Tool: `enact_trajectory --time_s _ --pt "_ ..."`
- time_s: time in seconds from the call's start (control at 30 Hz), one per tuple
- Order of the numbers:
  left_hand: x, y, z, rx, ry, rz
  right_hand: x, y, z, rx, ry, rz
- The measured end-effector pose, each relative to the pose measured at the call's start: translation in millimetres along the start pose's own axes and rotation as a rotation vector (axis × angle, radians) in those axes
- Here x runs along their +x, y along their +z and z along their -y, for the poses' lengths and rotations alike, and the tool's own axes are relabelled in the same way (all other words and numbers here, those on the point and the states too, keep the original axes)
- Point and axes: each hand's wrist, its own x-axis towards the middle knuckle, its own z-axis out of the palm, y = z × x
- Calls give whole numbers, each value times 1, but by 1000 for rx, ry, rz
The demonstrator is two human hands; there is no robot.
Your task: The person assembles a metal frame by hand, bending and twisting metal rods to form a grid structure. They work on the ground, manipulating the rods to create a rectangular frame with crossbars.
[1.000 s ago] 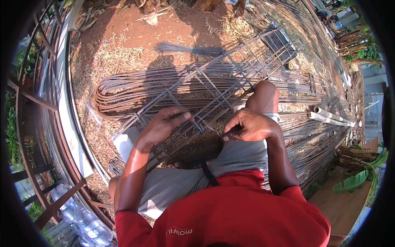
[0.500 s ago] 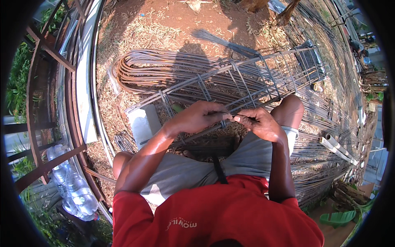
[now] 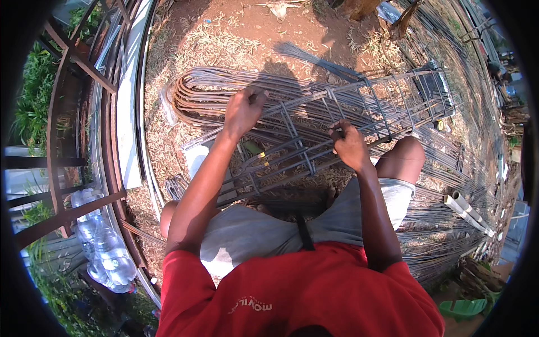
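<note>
Item: bar cage (image 3: pixel 297 140), long, of steel bars with squarish ties; runs slantwise from 8 o'clock to 2 o'clock, ahead of the seated person's legs.

Item: left hand (image 3: pixel 244 112), at 11 o'clock, raised over the bent bars, beside the cage's far side. Fingers curled, thumb near forefinger; cannot tell whether anything is pinched.

Item: right hand (image 3: pixel 349 145), between 2 and 3 o'clock, over the cage's near side. Fingers bent inward; grip on any object, and contact with the bars, cannot be told.

Item: bent bars (image 3: pixel 196 104), rusty, looped ends toward 10 o'clock; bundle passes beneath the cage.

Item: thin wire bundle (image 3: pixel 314 58), grey, at 1 o'clock, on the soil.

Item: pale block (image 3: pixel 196 158), at 9 o'clock, partly behind the left forearm.

Item: dark block (image 3: pixel 431 87), at 2 o'clock, at the cage's far end.

Item: clear plastic bottles (image 3: pixel 105 244), grouped at 8 o'clock.
</note>
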Motion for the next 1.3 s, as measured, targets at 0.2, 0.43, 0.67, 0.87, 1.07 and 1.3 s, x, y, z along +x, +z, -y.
enact_trajectory --time_s 0.2,0.43,0.67,0.87,1.07,1.3 --pt "35 46 44 0 50 86 28 37 -22 -42 -105 -118" --pt "67 77 62 -259 -133 239 23 28 -23 197 92 -33" --pt "71 70 63 -201 -268 352 55 74 -3 788 395 53" --pt "73 88 67 89 -192 168 90 107 14 738 255 191" --pt "64 90 68 -163 -163 -69 110 112 23 372 38 151" --pt "60 94 60 -538 -174 -137 101 118 27 71 -122 138"
